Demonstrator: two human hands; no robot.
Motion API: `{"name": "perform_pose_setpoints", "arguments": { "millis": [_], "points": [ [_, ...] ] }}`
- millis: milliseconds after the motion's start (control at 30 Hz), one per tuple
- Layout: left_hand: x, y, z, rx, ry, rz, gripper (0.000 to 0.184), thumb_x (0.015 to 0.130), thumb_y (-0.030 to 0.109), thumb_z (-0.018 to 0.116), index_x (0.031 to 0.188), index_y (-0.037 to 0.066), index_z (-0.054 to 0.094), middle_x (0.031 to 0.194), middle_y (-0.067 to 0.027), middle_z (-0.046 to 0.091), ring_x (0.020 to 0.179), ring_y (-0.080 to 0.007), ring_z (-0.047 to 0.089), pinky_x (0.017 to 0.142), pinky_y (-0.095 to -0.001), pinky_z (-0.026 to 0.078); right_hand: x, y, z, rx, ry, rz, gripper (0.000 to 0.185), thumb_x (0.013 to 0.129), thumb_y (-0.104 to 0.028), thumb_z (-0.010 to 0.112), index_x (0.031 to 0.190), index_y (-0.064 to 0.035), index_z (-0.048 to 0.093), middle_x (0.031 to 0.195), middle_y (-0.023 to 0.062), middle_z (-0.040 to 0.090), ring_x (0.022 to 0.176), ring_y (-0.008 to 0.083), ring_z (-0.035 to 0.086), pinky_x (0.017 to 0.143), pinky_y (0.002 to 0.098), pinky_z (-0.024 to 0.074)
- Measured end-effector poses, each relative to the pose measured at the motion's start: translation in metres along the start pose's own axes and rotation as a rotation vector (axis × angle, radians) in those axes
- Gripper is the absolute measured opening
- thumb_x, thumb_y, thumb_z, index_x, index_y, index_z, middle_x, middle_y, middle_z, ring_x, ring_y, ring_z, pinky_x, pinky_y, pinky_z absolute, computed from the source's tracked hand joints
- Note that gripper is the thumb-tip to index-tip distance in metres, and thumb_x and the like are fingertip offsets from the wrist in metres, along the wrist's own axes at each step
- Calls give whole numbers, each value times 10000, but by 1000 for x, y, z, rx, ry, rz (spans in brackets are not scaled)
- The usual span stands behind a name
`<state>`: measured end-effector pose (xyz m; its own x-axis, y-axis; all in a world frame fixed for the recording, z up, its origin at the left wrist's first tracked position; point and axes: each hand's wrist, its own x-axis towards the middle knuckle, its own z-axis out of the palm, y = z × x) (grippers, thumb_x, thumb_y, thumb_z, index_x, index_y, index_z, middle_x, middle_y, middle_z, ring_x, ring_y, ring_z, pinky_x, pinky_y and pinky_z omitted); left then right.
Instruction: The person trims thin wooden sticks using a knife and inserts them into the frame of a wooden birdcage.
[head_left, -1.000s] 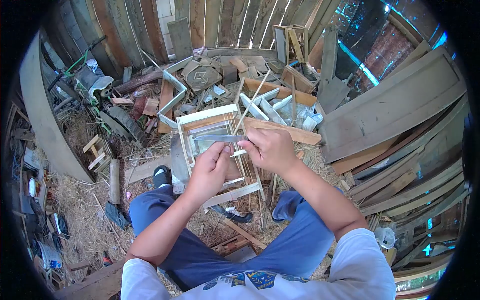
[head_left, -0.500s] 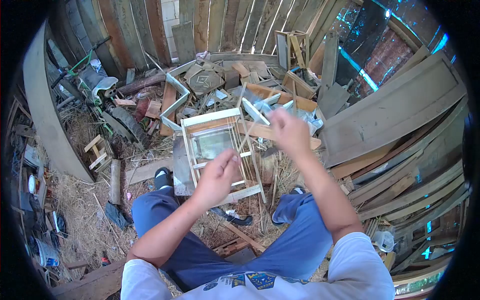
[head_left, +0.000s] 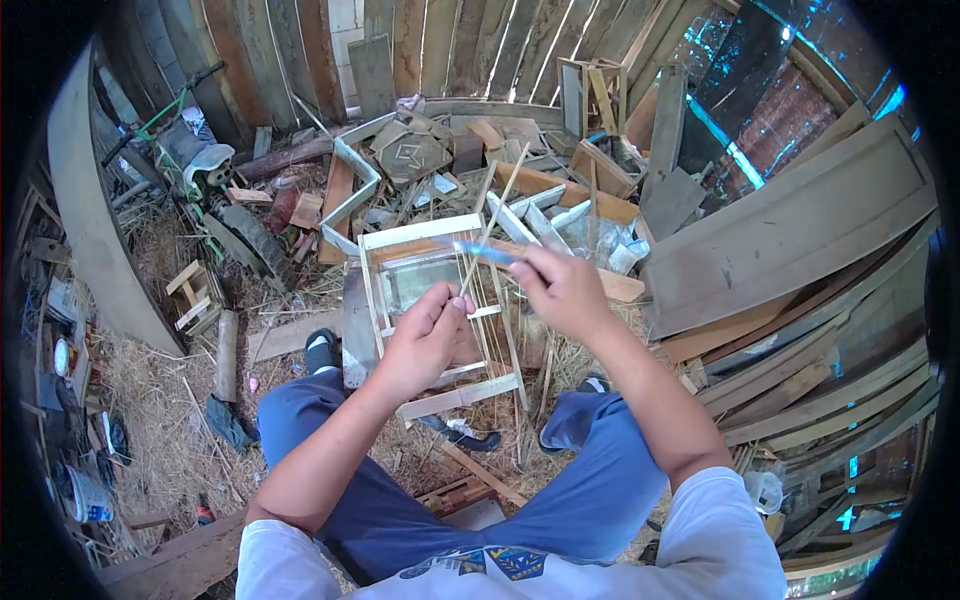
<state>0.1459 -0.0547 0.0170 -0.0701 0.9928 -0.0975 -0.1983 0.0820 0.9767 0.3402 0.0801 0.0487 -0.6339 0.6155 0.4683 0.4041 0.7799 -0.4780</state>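
Observation:
My left hand (head_left: 432, 330) is closed around the lower end of a thin wooden stick (head_left: 508, 188), which slants up and away to the right. In my right hand (head_left: 565, 287) is a knife (head_left: 484, 252); its shiny blade, smeared by motion, points left and crosses the stick or passes close by it. Below both hands stands a small light-wood frame (head_left: 420, 233) with thin upright strips and crossbars, between my knees. The frame rests on or against a flat grey board (head_left: 356, 330). My fingers hide the knife's handle.
Wood scraps and a white angled frame piece (head_left: 352, 175) lie behind the frame. A large panel (head_left: 785, 225) leans at the right, over stacked boards. On the left are a small wooden frame (head_left: 192, 297), a log (head_left: 227, 355) and a wheeled machine (head_left: 250, 240). Straw covers the ground.
My right hand has come down and slightly left, swinging the blade leftward to the stick. The left hand has shifted slightly left and up, still gripping the stick.

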Motion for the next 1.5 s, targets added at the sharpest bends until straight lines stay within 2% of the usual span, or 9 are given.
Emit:
{"name": "perform_pose_setpoints", "arguments": {
  "millis": [33,133,667,733,833,933,1067,1233,1500],
  "points": [
    [1,1,0,16,20,-29,203,1117,173,478,1038,36,605,857,28,534,798,-62,470,753,-233,429,-1,-2,4,1,5,5,268,1012,-315,632,883,-80,638,718,146,643,660,380,647,577,469,477],
    [3,-1,1,36,47,-6,220,1113,165,481,1020,28,626,857,27,524,830,-62,481,791,-240,431,-5,-5,11,10,-98,-83,266,981,-312,668,839,-93,616,684,122,630,648,372,645,563,471,473],
    [-8,4,-2,171,39,40,223,1099,152,484,999,3,616,898,-22,592,889,-97,522,850,-271,462,-9,-24,10,-181,20,-202,303,970,-349,682,799,-115,595,655,82,630,584,319,646,509,441,479],
    [-6,4,2,84,5,144,207,1122,181,460,1006,57,577,698,82,420,595,-18,359,531,-218,268,-8,-22,8,-191,16,-198,281,969,-344,684,814,-119,617,672,86,650,590,323,652,510,448,481],
    [-23,17,11,49,-56,-21,207,1127,182,443,1008,69,571,713,80,430,611,-21,382,547,-209,282,3,6,-4,-280,182,138,286,1017,-359,625,906,-102,681,754,116,706,642,355,682,541,461,502],
    [-40,0,26,235,-140,147,208,1132,194,433,1013,82,563,719,79,438,618,-24,403,543,-207,294,11,64,-57,-353,210,435,367,1063,-393,555,953,-63,672,768,152,697,687,374,691,593,448,508],
    [-34,-4,12,26,-105,30,198,1134,216,436,1052,101,574,716,89,438,593,-13,396,507,-203,296,-5,97,-45,-70,452,399,355,1067,-381,558,969,-57,663,770,175,674,715,357,689,615,432,491],
    [-9,1,-3,-47,-60,-15,217,1142,273,412,1105,123,564,703,97,344,535,-11,243,450,-217,191,-9,26,-13,29,84,301,314,1041,-334,606,908,-53,638,720,167,623,660,382,637,600,449,477],
    [-1,-3,2,13,-18,6,222,1139,259,432,1070,97,567,669,94,378,524,-11,290,450,-220,191,-9,-5,17,-7,-76,-103,291,983,-321,674,817,-92,606,669,121,621,613,365,630,538,469,462]
  ]
}}
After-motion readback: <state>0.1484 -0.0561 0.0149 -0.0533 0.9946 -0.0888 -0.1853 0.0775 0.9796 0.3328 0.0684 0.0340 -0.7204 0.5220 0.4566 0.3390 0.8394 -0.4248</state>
